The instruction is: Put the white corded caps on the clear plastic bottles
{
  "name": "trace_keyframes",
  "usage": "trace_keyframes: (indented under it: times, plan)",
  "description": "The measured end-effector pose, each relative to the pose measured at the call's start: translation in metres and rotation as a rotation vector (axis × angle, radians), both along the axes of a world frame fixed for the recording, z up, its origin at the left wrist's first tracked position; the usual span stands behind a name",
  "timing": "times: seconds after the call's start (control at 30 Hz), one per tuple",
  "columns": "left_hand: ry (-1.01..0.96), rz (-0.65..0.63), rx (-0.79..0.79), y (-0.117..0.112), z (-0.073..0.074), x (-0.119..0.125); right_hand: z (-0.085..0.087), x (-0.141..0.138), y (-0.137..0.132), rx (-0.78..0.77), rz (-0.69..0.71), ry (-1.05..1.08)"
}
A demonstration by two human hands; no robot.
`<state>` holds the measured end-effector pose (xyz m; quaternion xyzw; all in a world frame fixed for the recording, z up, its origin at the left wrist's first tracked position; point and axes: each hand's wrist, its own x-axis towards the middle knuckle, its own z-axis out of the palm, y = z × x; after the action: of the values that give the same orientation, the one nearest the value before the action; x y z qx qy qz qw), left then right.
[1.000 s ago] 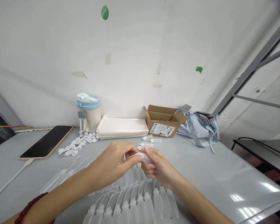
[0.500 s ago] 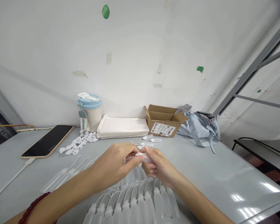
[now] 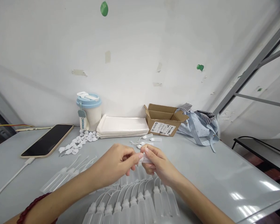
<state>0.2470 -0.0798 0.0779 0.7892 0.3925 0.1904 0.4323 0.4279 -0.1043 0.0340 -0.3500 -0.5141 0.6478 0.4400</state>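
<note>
In the middle of the head view, my right hand (image 3: pixel 155 158) is closed around a small translucent squeeze bottle (image 3: pixel 146 160), much of it hidden by the fingers. From the left, my left hand (image 3: pixel 123 160) pinches the white end of the same bottle between thumb and index finger. Below both hands lie rows of similar translucent bottles (image 3: pixel 133 207) with thin, curved white tubes on their tops. More tubed bottles (image 3: pixel 62 179) rest on the left, partly behind my left forearm. A few small bottles (image 3: pixel 146 144) lie just beyond my hands.
A pile of white caps (image 3: pixel 77 145) sits beside a phone (image 3: pixel 48 141) with a charging cable. Along the wall stand a blue-lidded cup (image 3: pixel 93 116), a stack of white sheets (image 3: pixel 123 126), an open cardboard box (image 3: pixel 162 123) and a light blue cloth bag (image 3: pixel 198 129).
My left thumb and fingers have shifted slightly on the bottle's white end. The right hand keeps its hold in nearly the same place.
</note>
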Motion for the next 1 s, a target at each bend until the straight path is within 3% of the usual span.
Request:
trace_keyframes:
  times: [0.1,0.2,0.3,0.43,0.6,0.83,1.0]
  plan:
    - [0.069,-0.044,0.228,-0.0004,-0.0014,0.0,-0.001,0.0005,0.0013,-0.012,-0.007,0.001]
    - [0.086,-0.059,0.326,-0.0012,-0.0026,0.0006,-0.001,0.0004,0.0017,-0.02,-0.013,-0.001]
    - [0.038,0.011,0.266,-0.0008,-0.0005,0.001,-0.0001,0.0002,0.0013,-0.013,-0.033,0.003]
    - [-0.055,0.148,0.053,0.0034,0.0051,-0.0013,0.0003,0.0011,0.0017,0.066,-0.125,0.008]
    - [-0.123,0.122,-0.116,0.0084,0.0049,-0.0041,-0.0021,0.0031,0.0047,0.178,-0.285,-0.003]
    - [-0.031,0.112,-0.029,0.0043,0.004,-0.0036,-0.0046,0.005,0.0056,0.2,-0.34,0.001]
    - [-0.002,0.087,0.223,0.0008,0.001,-0.002,-0.0022,0.0031,0.0035,0.15,-0.33,0.011]
